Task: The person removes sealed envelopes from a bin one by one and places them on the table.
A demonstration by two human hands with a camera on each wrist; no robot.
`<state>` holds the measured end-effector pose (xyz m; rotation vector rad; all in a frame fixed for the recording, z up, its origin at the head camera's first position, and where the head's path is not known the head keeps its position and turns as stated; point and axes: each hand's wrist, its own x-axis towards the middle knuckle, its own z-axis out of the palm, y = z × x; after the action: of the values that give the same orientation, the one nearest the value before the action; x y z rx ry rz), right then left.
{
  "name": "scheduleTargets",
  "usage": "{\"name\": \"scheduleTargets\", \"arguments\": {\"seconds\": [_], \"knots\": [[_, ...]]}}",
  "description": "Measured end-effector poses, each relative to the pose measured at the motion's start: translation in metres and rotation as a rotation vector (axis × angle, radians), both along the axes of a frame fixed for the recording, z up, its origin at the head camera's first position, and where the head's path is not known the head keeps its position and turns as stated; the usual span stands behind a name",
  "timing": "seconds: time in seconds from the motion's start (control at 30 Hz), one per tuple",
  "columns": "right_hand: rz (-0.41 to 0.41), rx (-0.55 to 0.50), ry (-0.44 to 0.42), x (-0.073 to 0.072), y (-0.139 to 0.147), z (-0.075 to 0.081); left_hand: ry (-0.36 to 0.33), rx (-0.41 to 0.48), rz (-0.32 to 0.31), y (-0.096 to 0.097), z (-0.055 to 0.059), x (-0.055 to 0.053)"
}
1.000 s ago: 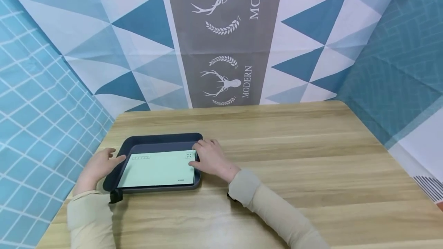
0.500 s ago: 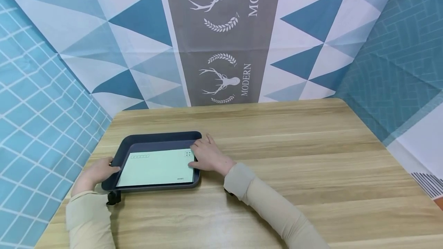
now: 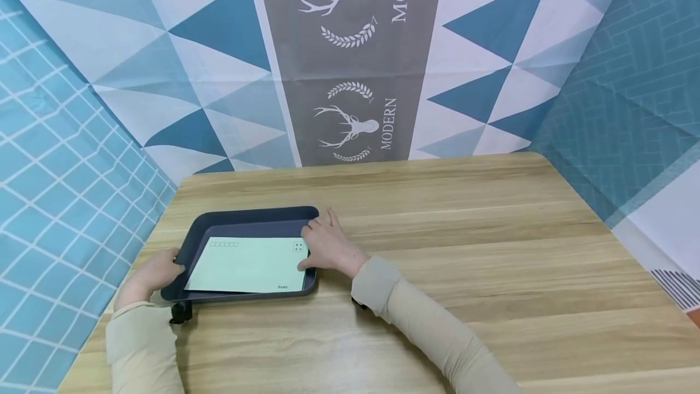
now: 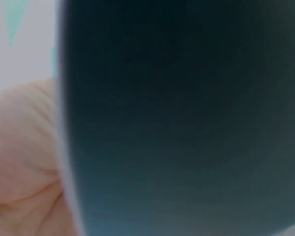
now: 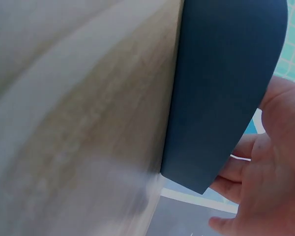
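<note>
A dark blue-grey tray stands on the left part of the table. Lying in it is a pale green envelope with a row of small boxes and a stamp square; a second edge shows beneath its right side. My left hand grips the tray's left rim, thumb on top. At the right rim, my right hand reaches over, thumb and fingers at the envelope's right edge; their tips are partly hidden. The tray wall fills the left wrist view, blurred. In the right wrist view, several fingers pass behind the wall.
The wooden table stretches right of the tray. Patterned cloth hangs behind it, and blue gridded cloth borders the left side, close to my left hand.
My left hand has come down from above the tray onto its left rim. The envelope has turned slightly clockwise in the tray. My right hand has stayed at the right rim.
</note>
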<state>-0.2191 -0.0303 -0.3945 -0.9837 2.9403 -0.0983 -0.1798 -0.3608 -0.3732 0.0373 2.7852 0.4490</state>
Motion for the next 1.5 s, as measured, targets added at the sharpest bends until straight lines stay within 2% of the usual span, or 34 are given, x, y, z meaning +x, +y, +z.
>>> {"name": "scheduleTargets", "arguments": {"seconds": [0.17,0.4,0.63,0.97,1.1,1.3,1.4,1.5], "knots": [[-0.023,-0.032,0.02,0.002,-0.001,0.001,-0.006,-0.001,-0.007,0.0,-0.001,0.0],[-0.049,-0.148,0.017,-0.001,0.0,0.003,-0.017,0.01,0.002,0.001,0.002,0.001],[-0.051,-0.293,-0.071,-0.002,0.005,0.011,-0.009,-0.001,0.012,-0.002,0.001,-0.003],[-0.045,-0.393,-0.15,-0.003,0.008,0.015,-0.03,0.003,0.022,-0.003,-0.001,-0.004],[-0.06,-0.493,-0.185,-0.005,0.009,0.014,-0.033,0.01,0.017,-0.004,-0.003,-0.004],[-0.109,-0.704,-0.333,-0.005,0.008,0.014,-0.065,0.034,0.031,-0.002,-0.001,-0.003],[-0.114,-0.762,-0.335,-0.004,0.008,0.016,-0.067,0.042,0.03,-0.001,0.001,-0.004],[-0.112,-0.775,-0.344,-0.004,0.007,0.016,-0.05,0.036,0.019,0.0,0.001,-0.003]]}}
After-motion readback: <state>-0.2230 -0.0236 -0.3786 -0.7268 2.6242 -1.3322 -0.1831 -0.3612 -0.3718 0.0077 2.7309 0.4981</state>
